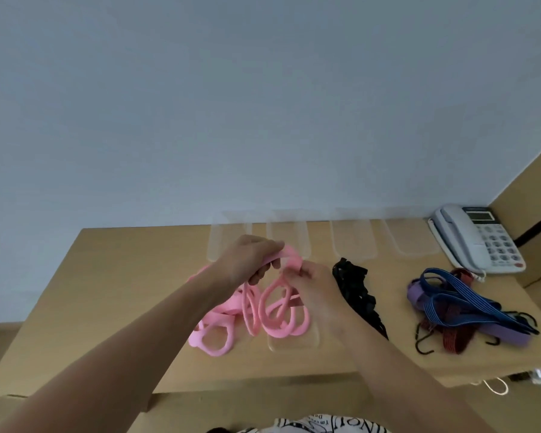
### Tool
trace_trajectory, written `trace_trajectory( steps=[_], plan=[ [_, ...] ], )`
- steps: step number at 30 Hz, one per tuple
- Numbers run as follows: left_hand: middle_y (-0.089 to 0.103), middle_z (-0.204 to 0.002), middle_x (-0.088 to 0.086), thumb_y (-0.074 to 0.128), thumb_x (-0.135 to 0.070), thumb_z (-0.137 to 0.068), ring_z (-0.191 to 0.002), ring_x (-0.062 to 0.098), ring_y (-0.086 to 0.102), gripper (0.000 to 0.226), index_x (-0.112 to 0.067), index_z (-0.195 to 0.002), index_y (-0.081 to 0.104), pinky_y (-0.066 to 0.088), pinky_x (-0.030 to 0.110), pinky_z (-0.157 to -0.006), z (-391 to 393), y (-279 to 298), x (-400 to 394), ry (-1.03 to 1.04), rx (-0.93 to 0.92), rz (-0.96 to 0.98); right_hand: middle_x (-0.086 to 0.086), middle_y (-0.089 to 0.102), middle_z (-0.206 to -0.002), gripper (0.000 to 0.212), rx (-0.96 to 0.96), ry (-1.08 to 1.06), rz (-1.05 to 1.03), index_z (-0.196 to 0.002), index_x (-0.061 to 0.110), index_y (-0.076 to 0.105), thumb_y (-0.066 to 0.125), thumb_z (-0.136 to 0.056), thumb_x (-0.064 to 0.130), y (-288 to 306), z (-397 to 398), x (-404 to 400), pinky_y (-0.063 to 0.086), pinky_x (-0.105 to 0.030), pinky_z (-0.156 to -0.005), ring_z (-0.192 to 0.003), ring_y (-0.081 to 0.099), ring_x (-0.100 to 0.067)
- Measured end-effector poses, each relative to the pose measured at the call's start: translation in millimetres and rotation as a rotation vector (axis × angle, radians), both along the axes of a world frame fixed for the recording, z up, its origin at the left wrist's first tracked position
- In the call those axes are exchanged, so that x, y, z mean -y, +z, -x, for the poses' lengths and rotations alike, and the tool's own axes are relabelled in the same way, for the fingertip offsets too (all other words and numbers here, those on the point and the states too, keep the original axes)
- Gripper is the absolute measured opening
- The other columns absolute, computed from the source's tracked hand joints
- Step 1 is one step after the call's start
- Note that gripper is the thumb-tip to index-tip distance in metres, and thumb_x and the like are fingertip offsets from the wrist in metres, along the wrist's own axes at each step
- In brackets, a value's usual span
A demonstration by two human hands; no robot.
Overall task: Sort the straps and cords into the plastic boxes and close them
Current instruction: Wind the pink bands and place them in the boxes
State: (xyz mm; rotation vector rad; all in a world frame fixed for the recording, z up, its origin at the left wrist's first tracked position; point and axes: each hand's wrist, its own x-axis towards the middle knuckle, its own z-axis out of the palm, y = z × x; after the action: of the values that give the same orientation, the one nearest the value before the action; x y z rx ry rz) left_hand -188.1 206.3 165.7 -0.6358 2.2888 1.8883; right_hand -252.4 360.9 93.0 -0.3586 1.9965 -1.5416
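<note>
Single head-worn view, facing forward and down, close over the table (122, 276), wall above

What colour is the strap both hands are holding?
Pink; the pink strap is clearest in the head view, held by left hand and right hand.

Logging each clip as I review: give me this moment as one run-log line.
left hand: grips pink straps | right hand: grips pink straps | clear boxes: back row, open | black strap, bungee cords: unsorted

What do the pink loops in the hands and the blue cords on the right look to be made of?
Pink loops: probably soft rubber or silicone, matte, bending limply. Blue cords: seemingly woven elastic, with pale stripes and dark hooks, likely metal.
</note>
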Motion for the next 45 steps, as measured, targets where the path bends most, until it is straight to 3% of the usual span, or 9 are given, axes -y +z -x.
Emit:
trace_trajectory(
  steps=[8, 13, 18, 26, 30, 32, 36, 41, 45],
  plan=[
    [0.061, -0.075, 0.003, 0.069, -0.033, -0.095, -0.068, 0.017, 0.05, 0.032, -0.002, -0.088, 0.065, 0.039, 0.027, -0.062, -4.1, -30.4, -17.2, 0.106, -0.028, -0.033, -0.027, 0.068, -0.086, 0.027, -0.127, -0.016, -0.086, -0.087, -0.007, 0.067, 0.059, -0.099, 0.016, 9.4, 2.9, -20.7, 0.056, -0.053, -0.079, -0.077, 0.067, -0.04],
    [0.066, -0.075, 0.005, 0.07, -0.02, -0.095, -0.071, 0.02, 0.058, 0.017, -0.008, -0.085, 0.072, 0.047, 0.029, -0.066, -2.1, -29.1, -26.5, 0.088, -0.121, -0.064, -0.006, 0.07, -0.09, 0.006, -0.276, 0.156, -0.329, -0.095, 0.015, 0.062, 0.058, -0.09, 0.014, -7.6, -2.5, -32.0, 0.056, -0.044, -0.078, -0.086, 0.068, -0.025],
    [0.078, -0.1, 0.001, 0.068, -0.014, -0.096, -0.099, 0.015, 0.071, 0.014, -0.01, -0.105, 0.078, 0.054, 0.025, -0.089, -0.9, -33.9, -29.8, 0.05, -0.093, 0.067, 0.003, 0.072, -0.114, 0.068, -0.02, 0.174, -0.02, -0.124, 0.027, 0.053, 0.085, -0.065, 0.028, -14.8, -8.8, -28.4, 0.056, -0.044, -0.095, -0.107, 0.07, -0.015],
    [0.078, -0.086, 0.004, 0.089, -0.013, -0.075, -0.077, 0.015, 0.073, 0.015, -0.019, -0.085, 0.08, 0.062, 0.029, -0.072, -8.1, -48.3, -18.1, 0.11, -0.172, -0.058, -0.013, 0.073, -0.073, 0.015, -0.261, 0.018, -0.145, -0.081, 0.007, 0.072, 0.072, -0.087, 0.021, -4.4, -12.7, -21.1, 0.058, -0.05, -0.075, -0.073, 0.071, -0.031],
    [0.068, -0.127, -0.01, 0.09, -0.051, -0.067, -0.115, 0.007, 0.065, 0.071, -0.031, -0.13, 0.062, 0.054, 0.03, -0.096, -19.4, -63.7, -3.9, -0.101, -0.044, -0.072, -0.015, 0.076, -0.087, 0.014, 0.078, -0.134, 0.086, -0.095, 0.003, 0.07, 0.078, -0.085, 0.01, 7.7, -7.8, -23.7, 0.063, -0.045, -0.067, -0.076, 0.076, -0.031],
    [0.071, -0.123, -0.006, 0.085, -0.056, -0.072, -0.115, 0.015, 0.067, 0.064, -0.032, -0.128, 0.064, 0.052, 0.038, -0.101, -25.4, -71.8, -4.3, -0.253, 0.048, -0.109, -0.021, 0.076, -0.09, 0.016, 0.277, -0.228, 0.247, -0.099, -0.003, 0.068, 0.075, -0.086, 0.002, 10.8, -2.2, -24.8, 0.062, -0.038, -0.061, -0.077, 0.076, -0.035],
    [0.077, -0.097, 0.006, 0.079, -0.031, -0.085, -0.09, 0.024, 0.073, 0.02, -0.023, -0.103, 0.075, 0.059, 0.045, -0.092, -25.9, -90.1, -7.3, -0.145, 0.077, -0.041, -0.025, 0.074, -0.097, 0.023, 0.309, -0.308, 0.236, -0.106, -0.003, 0.065, 0.072, -0.084, -0.007, -4.2, 6.7, -26.7, 0.063, -0.04, -0.066, -0.083, 0.075, -0.034],
    [0.077, -0.085, 0.001, 0.077, -0.02, -0.086, -0.08, 0.018, 0.075, 0.013, -0.021, -0.099, 0.072, 0.063, 0.035, -0.078, -18.1, -115.0, -5.7, -0.005, 0.138, 0.172, -0.013, 0.073, -0.105, 0.033, 0.206, -0.29, -0.148, -0.111, 0.008, 0.062, 0.073, -0.08, 0.007, -45.5, 9.1, -37.9, 0.061, -0.046, -0.083, -0.088, 0.073, -0.025],
    [0.074, -0.089, -0.004, 0.066, -0.019, -0.094, -0.076, 0.009, 0.071, 0.016, -0.016, -0.109, 0.072, 0.054, 0.016, -0.064, -7.0, -136.2, -13.3, -0.113, 0.172, 0.419, 0.008, 0.067, -0.094, 0.04, 0.051, -0.153, -0.336, -0.109, 0.021, 0.057, 0.074, -0.077, 0.038, -50.1, 2.8, -45.5, 0.053, -0.028, -0.066, -0.083, 0.066, -0.01]
  ],
)
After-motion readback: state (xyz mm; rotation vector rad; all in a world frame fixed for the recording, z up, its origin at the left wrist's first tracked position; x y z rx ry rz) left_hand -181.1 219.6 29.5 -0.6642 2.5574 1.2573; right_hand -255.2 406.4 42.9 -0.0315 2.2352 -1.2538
